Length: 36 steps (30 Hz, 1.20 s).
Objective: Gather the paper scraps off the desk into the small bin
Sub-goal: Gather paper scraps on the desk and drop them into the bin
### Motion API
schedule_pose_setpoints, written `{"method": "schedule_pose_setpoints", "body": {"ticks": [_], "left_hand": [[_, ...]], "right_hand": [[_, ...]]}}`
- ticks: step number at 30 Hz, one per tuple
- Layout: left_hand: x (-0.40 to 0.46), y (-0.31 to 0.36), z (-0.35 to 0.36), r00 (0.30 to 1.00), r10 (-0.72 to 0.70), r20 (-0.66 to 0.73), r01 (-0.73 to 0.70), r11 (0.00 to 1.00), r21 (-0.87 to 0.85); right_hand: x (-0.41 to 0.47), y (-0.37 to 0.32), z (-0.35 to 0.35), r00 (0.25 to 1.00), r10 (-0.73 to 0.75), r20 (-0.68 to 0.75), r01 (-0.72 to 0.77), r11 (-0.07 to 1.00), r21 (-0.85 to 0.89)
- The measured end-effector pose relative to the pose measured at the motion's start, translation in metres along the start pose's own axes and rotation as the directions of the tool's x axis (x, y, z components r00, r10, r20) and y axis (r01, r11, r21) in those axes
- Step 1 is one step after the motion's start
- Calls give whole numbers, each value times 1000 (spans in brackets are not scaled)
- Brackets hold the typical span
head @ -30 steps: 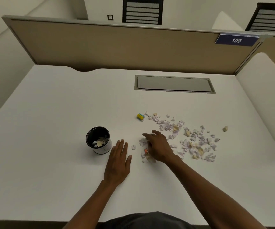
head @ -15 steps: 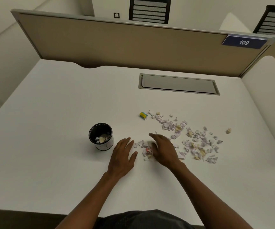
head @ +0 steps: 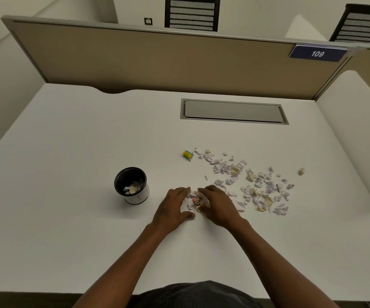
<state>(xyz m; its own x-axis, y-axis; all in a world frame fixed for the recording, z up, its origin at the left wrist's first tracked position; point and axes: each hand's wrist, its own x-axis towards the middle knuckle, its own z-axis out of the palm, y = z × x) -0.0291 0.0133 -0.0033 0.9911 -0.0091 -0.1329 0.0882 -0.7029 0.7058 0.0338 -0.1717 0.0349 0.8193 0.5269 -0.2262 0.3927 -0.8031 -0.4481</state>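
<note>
Your left hand (head: 172, 206) and right hand (head: 218, 206) cup a small heap of scraps (head: 194, 201) on the worktop (head: 68, 141), each grip spread, pinching nothing. Lift loosely and bits may spill short of the bin (head: 132, 185).

Dim even light, soft shadows, wide-angle bowing at edges
</note>
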Motion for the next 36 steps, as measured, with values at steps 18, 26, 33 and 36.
{"method": "schedule_pose_setpoints", "body": {"ticks": [18, 26, 33, 36], "left_hand": [[7, 21, 1, 974, -95, -204, 48, 973, -225], [4, 28, -16, 951, -213, -223, 114, 915, -387], [-8, 48, -63, 911, -272, -311, 59, 830, -555], [-16, 53, -85, 900, -270, -343, 10, 797, -603]], "right_hand": [[8, -16, 2, 988, 9, -154, 20, 983, 185], [12, -22, -16, 992, 92, -84, -46, 897, 440], [20, -52, -52, 999, 20, -30, 5, 741, 672], [28, -69, -65, 999, -41, -14, 39, 700, 713]]}}
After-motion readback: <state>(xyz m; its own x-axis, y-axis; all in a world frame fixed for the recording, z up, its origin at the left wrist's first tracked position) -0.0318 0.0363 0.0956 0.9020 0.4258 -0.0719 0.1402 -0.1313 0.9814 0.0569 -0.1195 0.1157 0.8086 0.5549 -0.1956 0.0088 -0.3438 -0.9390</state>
